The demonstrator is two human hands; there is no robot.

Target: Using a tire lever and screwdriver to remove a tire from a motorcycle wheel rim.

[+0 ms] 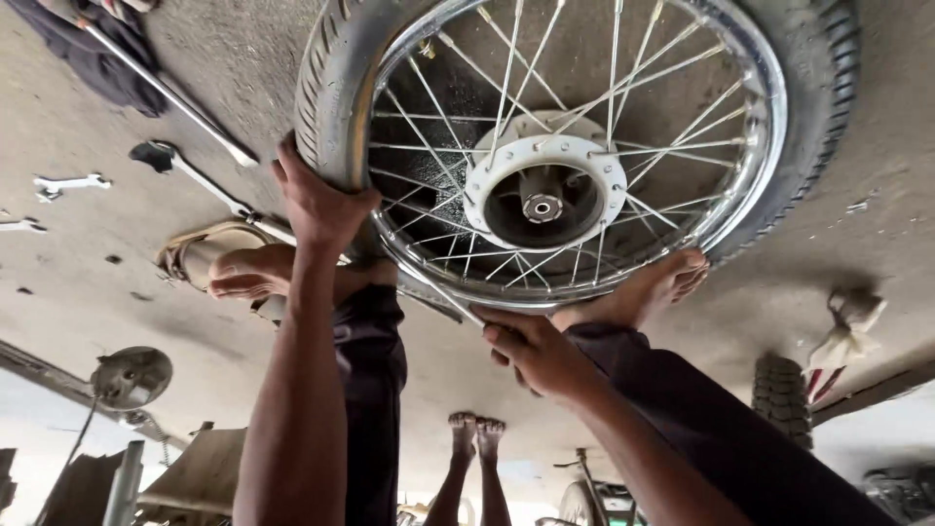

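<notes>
A spoked motorcycle wheel (545, 195) with a black tyre (326, 88) and a chrome rim lies flat on the concrete floor. My left hand (317, 200) grips the tyre's near left edge. My right hand (541, 356) is closed on a thin metal tyre lever (453, 300), whose tip sits at the rim's near edge. My bare left foot (248, 273) and right foot (653, 287) are planted against the near side of the wheel, and dark trousers cover my legs.
Spanners (68, 183), a long metal bar (166, 93) and a second lever (200, 180) lie on the floor to the left, near a dark cloth (88, 49). A rag (847, 326), another tyre (779, 394), a round mirror (131, 375) and another person's bare feet (475, 429) are around.
</notes>
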